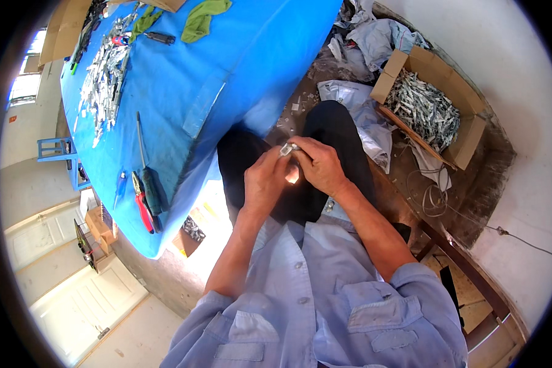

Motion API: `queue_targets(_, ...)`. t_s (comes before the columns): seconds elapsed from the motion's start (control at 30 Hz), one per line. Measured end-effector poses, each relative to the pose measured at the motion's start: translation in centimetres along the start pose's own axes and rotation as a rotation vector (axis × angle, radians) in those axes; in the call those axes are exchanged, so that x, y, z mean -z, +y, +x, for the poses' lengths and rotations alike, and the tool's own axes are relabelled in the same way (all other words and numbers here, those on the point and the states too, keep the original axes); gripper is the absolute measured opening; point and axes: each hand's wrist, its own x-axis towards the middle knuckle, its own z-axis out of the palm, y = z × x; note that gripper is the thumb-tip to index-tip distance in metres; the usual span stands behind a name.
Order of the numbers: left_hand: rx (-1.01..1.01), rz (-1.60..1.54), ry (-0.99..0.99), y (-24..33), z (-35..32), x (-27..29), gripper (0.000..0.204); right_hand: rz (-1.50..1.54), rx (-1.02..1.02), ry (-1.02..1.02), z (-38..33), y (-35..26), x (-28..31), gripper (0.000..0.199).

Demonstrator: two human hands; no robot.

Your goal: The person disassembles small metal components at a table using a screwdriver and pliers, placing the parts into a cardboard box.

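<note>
Above my lap, my left hand (pixel 263 179) and my right hand (pixel 321 164) meet with the fingertips pinched together. Between them is a small whitish, silvery piece (pixel 286 149); it is too small to tell its kind. Both hands are closed on it, and the fingers partly cover it. To the left on the blue-covered table (pixel 184 80) lie red-handled pliers (pixel 143 208), a long screwdriver (pixel 151 178) with a dark handle, and a small blue tool (pixel 121 184). Farther back is a heap of thin silvery strips (pixel 104 83).
Green cloths (pixel 203 18) lie at the table's far end. On the right, a cardboard box (pixel 472 132) holds many crumpled silvery strips, beside grey plastic bags (pixel 365 122). A thin cable (pixel 432 199) runs over the floor. A wooden chair part (pixel 466 270) stands at lower right.
</note>
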Motion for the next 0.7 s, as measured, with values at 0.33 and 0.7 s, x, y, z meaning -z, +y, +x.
queue_targets(0.33,0.065,-0.038,0.000,-0.6,-2.0,0.9,0.020,0.368,-0.229,-0.001,0.4,0.7,0.5,0.028)
queue_targets(0.7,0.156,-0.170,-0.073,1.6,-0.7,1.6,0.025,0.431,-0.218,0.038,0.4,1.0,0.5,0.031)
